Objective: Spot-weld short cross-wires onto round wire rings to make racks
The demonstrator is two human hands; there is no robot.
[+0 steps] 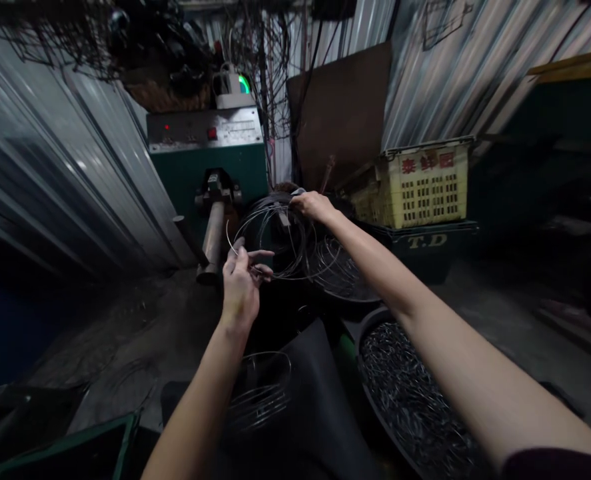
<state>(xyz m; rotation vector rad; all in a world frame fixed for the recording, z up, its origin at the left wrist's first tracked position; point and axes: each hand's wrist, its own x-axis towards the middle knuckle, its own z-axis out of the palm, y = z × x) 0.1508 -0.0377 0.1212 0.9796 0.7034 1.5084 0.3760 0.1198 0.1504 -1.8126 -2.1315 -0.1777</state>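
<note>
A loose coil of thin metal wire rings (270, 208) hangs in front of me, its upper right side gripped in my right hand (316, 205). My left hand (242, 280) is at the coil's lower left. Its thumb and forefinger pinch a thin wire (229, 235) whose end curves upward, while the other fingers stretch towards the rings. Beyond the hands stands a green machine (175, 173) with a grey control panel (190, 130) and a round bar (214, 233) jutting forward. More wire rings (262, 403) lie low in front of me, partly behind my left forearm.
A round tub (368, 380) full of small dark metal pieces stands at lower right. Behind it is another round container with wire rings (342, 267). A yellow crate (428, 187) rests on a dark bin (425, 250). A green-rimmed bin (65, 437) is at lower left.
</note>
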